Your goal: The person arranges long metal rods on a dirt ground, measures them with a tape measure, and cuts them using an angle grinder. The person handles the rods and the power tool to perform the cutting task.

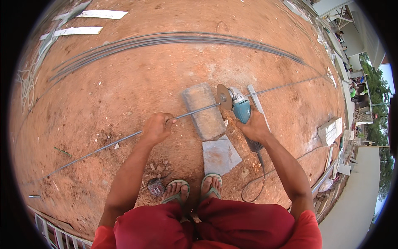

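Observation:
My left hand (pixel 157 128) is closed around a long thin steel rod (pixel 103 146), which slants across the ground. A worn, brick-like block (pixel 203 112) lies under the rod just right of that hand. My right hand (pixel 254 125) grips a teal angle grinder (pixel 241 108) by its body. The grinder's brown cutting disc (pixel 224 98) stands upright at the rod, past the block's right edge. Whether disc and rod touch I cannot tell, and the rod passes out of sight behind the grinder. Beyond the grinder is a narrow grey bar (pixel 257 103).
Several long steel rods (pixel 166 40) lie bundled farther off. Broken grey tile (pixel 219 155) sits before my sandalled feet, a tape measure (pixel 156 186) beside the left one. The grinder's cord (pixel 263 174) loops on the right. A pale block (pixel 329 132) stands farther right, near a wall.

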Tool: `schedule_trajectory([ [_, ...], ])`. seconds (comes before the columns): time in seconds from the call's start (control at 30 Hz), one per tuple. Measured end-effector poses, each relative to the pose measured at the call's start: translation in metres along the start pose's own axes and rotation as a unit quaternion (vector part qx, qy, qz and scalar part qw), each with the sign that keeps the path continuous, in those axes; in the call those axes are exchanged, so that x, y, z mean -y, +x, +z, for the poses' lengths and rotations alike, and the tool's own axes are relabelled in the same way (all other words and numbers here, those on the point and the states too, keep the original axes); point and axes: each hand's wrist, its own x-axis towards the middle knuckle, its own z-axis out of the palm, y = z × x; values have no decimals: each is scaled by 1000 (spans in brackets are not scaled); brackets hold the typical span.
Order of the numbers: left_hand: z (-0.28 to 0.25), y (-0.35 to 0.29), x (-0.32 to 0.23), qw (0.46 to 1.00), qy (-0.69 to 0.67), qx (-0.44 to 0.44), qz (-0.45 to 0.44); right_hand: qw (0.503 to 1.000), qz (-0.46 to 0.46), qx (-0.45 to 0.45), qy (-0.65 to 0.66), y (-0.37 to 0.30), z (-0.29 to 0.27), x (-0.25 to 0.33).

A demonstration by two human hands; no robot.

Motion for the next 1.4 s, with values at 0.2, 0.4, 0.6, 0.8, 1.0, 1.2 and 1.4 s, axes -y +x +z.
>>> schedule_trajectory([
  [0.2, 0, -2, 1, 1000, 21, -12, -10, 1000, -18, -11, -6, 3, 7, -8],
  [0.4, 1, -2, 1, 1000, 17, -16, -5, 1000, -16, -5, -15, -1, 5, -6],
  [0.6, 0, -2, 2, 1000, 18, -3, -21, 996, 49, 72, 38, -9, -14, 20],
  [0.8, 2, -2, 3, 1000, 16, -13, -7, 999, -4, 30, 20, -8, -3, 3],
  [1.0, 2, -3, 2, 999, 22, -29, 8, 999, -20, 29, 12, -8, -2, -3],
  [1.2, -3, -4, -3, 999, 26, -10, -17, 998, 14, 61, -2, -7, -5, 1],
  [1.4, 1, -4, 0, 999, 25, -26, 0, 999, -10, 33, -5, -7, -1, -5],
])
